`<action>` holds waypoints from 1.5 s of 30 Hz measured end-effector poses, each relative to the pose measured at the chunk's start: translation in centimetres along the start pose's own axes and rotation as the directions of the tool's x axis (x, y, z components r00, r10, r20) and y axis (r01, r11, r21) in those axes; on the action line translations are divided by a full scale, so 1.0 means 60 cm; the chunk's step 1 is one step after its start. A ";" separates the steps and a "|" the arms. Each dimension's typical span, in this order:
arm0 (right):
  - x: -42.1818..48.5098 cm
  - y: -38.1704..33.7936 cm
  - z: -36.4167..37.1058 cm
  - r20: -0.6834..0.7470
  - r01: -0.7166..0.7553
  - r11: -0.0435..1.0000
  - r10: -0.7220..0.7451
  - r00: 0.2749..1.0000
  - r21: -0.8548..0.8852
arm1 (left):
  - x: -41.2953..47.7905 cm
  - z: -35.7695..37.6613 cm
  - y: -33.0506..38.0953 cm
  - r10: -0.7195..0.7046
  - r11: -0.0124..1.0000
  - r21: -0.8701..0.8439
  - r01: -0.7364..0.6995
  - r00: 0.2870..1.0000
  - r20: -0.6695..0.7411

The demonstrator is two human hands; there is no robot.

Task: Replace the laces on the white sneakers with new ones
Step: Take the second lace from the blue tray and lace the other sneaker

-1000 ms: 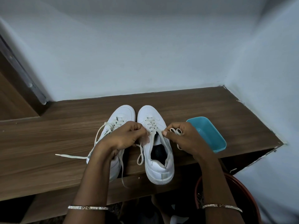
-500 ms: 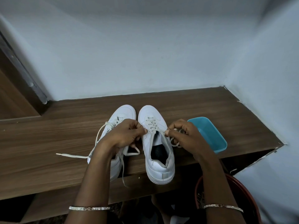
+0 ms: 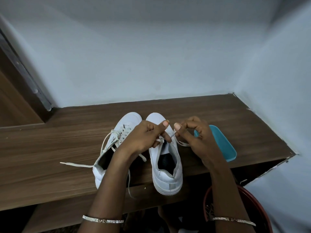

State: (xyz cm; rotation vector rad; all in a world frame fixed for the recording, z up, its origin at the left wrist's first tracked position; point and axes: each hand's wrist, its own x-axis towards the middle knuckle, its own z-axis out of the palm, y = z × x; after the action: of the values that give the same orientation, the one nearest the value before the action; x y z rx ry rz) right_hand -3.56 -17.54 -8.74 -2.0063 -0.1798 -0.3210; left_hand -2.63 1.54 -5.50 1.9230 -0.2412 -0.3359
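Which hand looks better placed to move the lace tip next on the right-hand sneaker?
Right, probably. The right hand pinches the lace tip above the right sneaker; the left hand grips the lace lower, at the eyelets, so it looks busy steadying.

The left sneaker [image 3: 130, 119] and the right sneaker [image 3: 165, 179] are white with black insides; their laces [image 3: 77, 164] are cream. The tabletop [image 3: 50, 148] is dark brown with streaked wood grain. The tray [image 3: 223, 145] is turquoise, the walls [image 3: 151, 56] pale grey-blue, the basket [image 3: 259, 209] dark red, the bangles [image 3: 102, 220] silver.
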 end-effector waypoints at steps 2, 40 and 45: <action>-0.002 -0.014 -0.002 -0.027 0.018 1.000 -0.019 0.999 -0.021 | -0.001 0.004 0.002 -0.108 0.993 -0.051 0.111 0.992 0.059; -0.008 -0.031 0.006 0.214 -0.063 0.928 -0.018 0.977 0.368 | 0.006 -0.021 -0.020 -0.180 0.912 -0.373 0.172 0.984 0.013; -0.005 -0.034 0.019 0.108 -0.024 0.875 -0.032 0.994 0.484 | -0.013 -0.014 -0.003 -0.076 0.987 -0.128 0.097 0.984 0.160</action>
State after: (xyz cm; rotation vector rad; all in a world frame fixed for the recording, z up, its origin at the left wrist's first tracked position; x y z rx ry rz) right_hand -4.24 -15.61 -7.54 -1.5223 -0.3049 -0.1439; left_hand -3.07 2.59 -5.28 1.7781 -0.2307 -0.5475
